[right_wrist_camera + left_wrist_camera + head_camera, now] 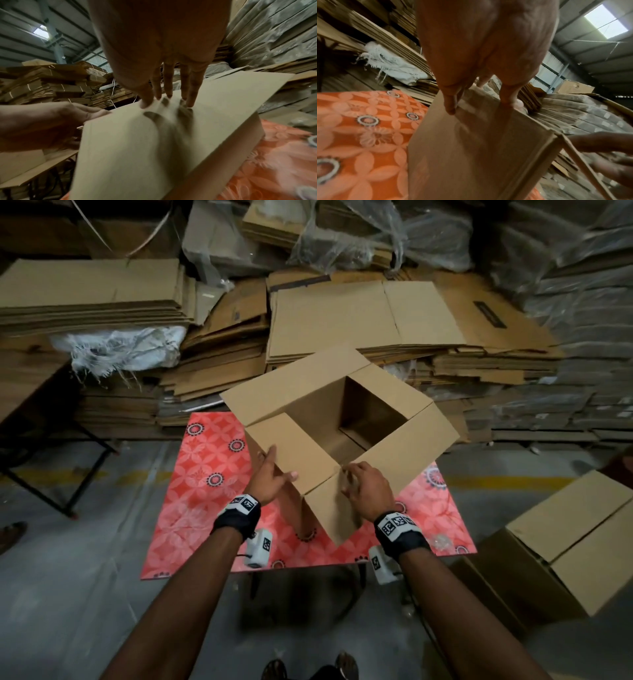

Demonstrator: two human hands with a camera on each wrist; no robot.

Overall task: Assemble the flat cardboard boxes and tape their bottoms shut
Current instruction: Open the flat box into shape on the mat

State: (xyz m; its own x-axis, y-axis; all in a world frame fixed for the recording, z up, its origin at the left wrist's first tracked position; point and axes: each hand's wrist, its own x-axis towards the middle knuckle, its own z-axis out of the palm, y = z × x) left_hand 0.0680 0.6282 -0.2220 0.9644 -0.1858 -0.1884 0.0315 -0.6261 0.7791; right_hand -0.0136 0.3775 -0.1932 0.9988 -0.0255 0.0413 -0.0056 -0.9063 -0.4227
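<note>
An opened brown cardboard box (pixel 294 446) stands on a red flowered tablecloth (pixel 205 491), its top flaps spread outward and its inside empty. My left hand (pixel 274 474) grips the near-left flap, thumb on top and fingers along its edge. The left wrist view shows the left hand (pixel 479 106) pinching that panel of the box (pixel 479 148). My right hand (pixel 363 484) lies with straight, spread fingers on the near-right panel at the corner. From the right wrist, the right hand's (pixel 168 100) fingertips press on the box (pixel 154 142).
Stacks of flat cardboard (pixel 359 320) fill the space behind the table, with more (pixel 85 289) at the left above a white sack (pixel 126 347). An assembled box (pixel 565 542) sits on the floor at the right. A black-framed table (pixel 51 405) stands at the left.
</note>
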